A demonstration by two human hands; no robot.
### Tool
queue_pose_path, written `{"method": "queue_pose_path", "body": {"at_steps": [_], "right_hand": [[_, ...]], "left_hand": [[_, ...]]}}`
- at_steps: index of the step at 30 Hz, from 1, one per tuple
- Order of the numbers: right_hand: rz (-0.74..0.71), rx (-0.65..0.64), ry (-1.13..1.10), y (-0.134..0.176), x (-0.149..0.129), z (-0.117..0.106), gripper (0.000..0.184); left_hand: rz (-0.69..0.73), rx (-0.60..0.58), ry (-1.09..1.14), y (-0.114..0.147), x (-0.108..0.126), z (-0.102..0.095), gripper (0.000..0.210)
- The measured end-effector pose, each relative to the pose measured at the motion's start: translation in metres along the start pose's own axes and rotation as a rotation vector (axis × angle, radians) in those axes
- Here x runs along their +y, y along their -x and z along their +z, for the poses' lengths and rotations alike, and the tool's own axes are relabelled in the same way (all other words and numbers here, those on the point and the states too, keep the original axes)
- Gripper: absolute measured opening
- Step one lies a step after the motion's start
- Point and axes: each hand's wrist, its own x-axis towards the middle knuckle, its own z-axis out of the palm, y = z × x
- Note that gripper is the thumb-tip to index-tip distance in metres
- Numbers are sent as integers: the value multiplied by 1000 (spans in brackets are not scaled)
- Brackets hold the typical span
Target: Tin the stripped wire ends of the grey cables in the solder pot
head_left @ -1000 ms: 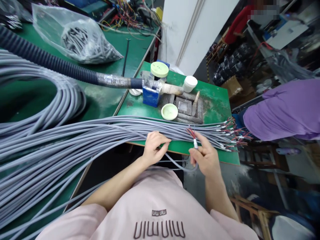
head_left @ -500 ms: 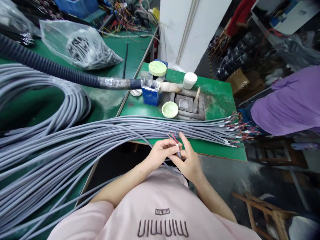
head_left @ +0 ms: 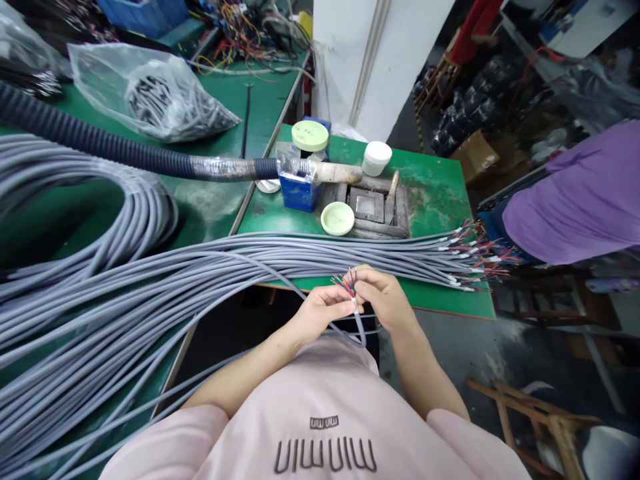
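My left hand point(head_left: 324, 312) pinches the stripped end of a grey cable point(head_left: 359, 327) between thumb and fingers, just at the white wrap below its wires. From that end fan out thin coloured wires point(head_left: 344, 283), red, blue, orange and dark ones. With thumb and forefinger together, my right hand point(head_left: 383, 297) grips some of the dark wires at the right of the fan. The held cable bends down in a loop before my shirt. Just beyond my hands lies a thick bundle of grey cables point(head_left: 250, 250), their stripped ends at the right.
A solder pot point(head_left: 369, 205) sits in a frame behind the bundle, beside a pale green dish point(head_left: 337, 219) and a white tub point(head_left: 377, 159). A ribbed hose point(head_left: 150, 153) crosses from the left to a blue box point(head_left: 299, 191). A person in purple point(head_left: 575, 193) is at the right.
My right hand has shifted up from the cable's jacket to the wires, its forefinger now bent in. The wires are more spread. My left hand keeps its hold.
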Motion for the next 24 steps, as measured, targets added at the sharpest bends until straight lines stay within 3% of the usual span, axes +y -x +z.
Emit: {"method": "queue_pose_path", "body": {"at_steps": [2, 7, 13, 15, 19, 24], "right_hand": [[70, 16, -137, -4, 0, 6, 15], [6, 148, -336, -6, 8, 17, 12], [134, 188, -357, -1, 35, 19, 18], [55, 261, -241, 1, 37, 10, 17], [-284, 461, 231, 12, 17, -10, 8], [-600, 341, 834, 23, -20, -5, 5]], "left_hand": [[10, -6, 9, 0, 0, 0, 26], [118, 26, 123, -2, 4, 1, 32], [88, 62, 162, -6, 4, 5, 33], [61, 80, 142, -7, 3, 5, 31], [42, 103, 85, -8, 2, 6, 32], [41, 78, 94, -10, 3, 14, 29]]}}
